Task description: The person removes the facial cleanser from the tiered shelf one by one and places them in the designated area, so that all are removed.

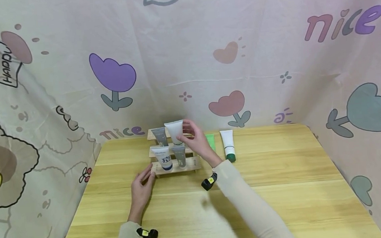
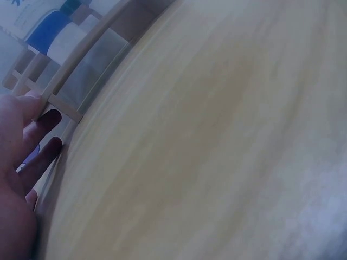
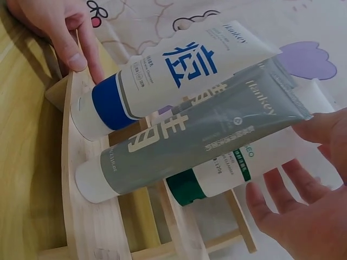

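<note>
My right hand [image 1: 197, 139] holds a white cleanser tube [image 1: 174, 130] with a dark green cap [image 3: 185, 187] by its upper part, thumb in front and fingers behind. The tube stands cap-down over the middle step of a small tiered wooden rack [image 1: 192, 164]. At the rack's left front end, the thumb and fingers of my left hand [image 1: 142, 186] grip the lowest board [image 2: 87, 46]. On that board stand a white tube with a blue band [image 3: 179, 73] and a grey tube [image 3: 200, 135]. Another grey tube [image 1: 159, 136] stands higher up, partly hidden.
Right of the rack, a white tube with a green cap [image 1: 228, 146] lies on the wooden table [image 1: 269, 187]. A bright green item [image 1: 211, 141] is partly hidden behind my right hand. A printed cloth [image 1: 179, 67] hangs behind the table.
</note>
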Demonstrator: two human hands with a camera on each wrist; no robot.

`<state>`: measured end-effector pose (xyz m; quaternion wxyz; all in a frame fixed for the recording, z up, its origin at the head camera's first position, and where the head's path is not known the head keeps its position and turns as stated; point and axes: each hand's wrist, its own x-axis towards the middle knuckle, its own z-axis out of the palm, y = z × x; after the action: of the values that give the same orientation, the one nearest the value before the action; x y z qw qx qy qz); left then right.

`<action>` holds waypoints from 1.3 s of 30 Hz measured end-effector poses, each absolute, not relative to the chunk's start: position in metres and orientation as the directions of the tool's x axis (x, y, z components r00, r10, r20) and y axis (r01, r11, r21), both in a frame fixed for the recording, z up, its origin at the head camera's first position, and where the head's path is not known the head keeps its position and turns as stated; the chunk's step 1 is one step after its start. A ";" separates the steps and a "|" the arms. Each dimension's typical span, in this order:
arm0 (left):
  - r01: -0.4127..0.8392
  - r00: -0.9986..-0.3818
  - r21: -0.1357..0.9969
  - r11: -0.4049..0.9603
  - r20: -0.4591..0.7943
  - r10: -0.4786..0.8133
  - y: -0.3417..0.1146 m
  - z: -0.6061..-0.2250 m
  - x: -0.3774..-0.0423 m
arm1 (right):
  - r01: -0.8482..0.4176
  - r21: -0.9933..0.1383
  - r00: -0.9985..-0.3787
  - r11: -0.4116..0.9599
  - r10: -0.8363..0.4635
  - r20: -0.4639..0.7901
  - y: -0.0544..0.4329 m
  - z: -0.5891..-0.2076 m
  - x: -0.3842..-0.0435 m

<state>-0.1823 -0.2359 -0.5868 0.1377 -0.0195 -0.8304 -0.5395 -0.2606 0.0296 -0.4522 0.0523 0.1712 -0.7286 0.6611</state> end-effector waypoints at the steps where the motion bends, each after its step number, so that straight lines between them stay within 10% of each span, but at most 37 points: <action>1: 0.179 -0.962 0.891 0.416 0.247 -0.116 -0.236 -0.587 -0.182 | -0.309 -0.948 -0.939 0.074 -0.182 0.292 0.029 -0.453 -0.261; 39: 0.150 -0.967 0.892 0.426 0.223 -0.125 -0.236 -0.588 -0.181 | -0.318 -0.946 -0.943 0.056 -0.124 0.310 0.047 -0.446 -0.254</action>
<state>-0.1813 -0.2358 -0.5879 0.1287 -0.0075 -0.8346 -0.5355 -0.2544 0.0469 -0.4461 0.0726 0.1528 -0.7229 0.6699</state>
